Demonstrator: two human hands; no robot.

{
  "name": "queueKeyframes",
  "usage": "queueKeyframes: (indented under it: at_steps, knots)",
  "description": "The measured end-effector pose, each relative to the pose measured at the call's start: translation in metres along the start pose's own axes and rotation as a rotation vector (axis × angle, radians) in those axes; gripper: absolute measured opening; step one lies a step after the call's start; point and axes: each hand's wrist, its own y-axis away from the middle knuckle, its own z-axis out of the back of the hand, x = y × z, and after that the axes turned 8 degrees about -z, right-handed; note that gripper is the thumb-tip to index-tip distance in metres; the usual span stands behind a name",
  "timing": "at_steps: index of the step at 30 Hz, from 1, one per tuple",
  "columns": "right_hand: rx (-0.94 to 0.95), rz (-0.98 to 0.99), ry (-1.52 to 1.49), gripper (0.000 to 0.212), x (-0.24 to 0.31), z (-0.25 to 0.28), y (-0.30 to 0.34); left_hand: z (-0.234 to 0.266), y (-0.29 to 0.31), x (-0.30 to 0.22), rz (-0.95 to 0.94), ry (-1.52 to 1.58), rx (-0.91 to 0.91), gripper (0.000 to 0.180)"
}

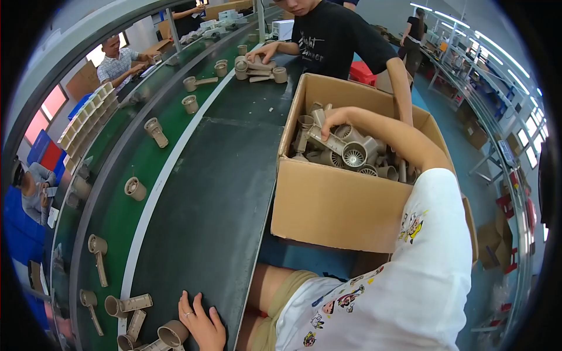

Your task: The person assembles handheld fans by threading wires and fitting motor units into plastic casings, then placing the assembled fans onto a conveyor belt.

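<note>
Taupe plastic part [332, 143] is gripped by right hand [339, 119] inside cardboard box [333, 202] | dark surface [202, 228] is touched by left hand [205, 326], spread loosely, beside more taupe parts [171, 334]

Tube lights [456, 21] hang above a bluish-grey floor [446, 111] and bright windows [530, 154].

Lit brightly from overhead tube lights [456, 20] and windows [533, 133] at far right; burnt out to white at both. Shaded softly among the plastic parts [355, 154] inside the carton [328, 202]. Marked by faint sheen on the dark worktop [216, 175]. Sharp near centre, softer in the background. Bowed along the white strip [165, 165]; blacked out at the corners, bluish at the rim.
</note>
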Motion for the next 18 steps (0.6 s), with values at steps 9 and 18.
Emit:
queueKeyframes:
  at_steps: [9, 18]
  knots:
    - [-0.131, 0.123, 0.092, 0.039, 0.038, 0.041, 0.06, -0.009, -0.006, 0.005, -0.035, 0.013, -0.057, 0.04]
    - [-0.013, 0.578, 0.126, 0.079, 0.146, -0.011, 0.174, -0.007, 0.008, 0.011, -0.106, -0.151, -0.19, 0.044]
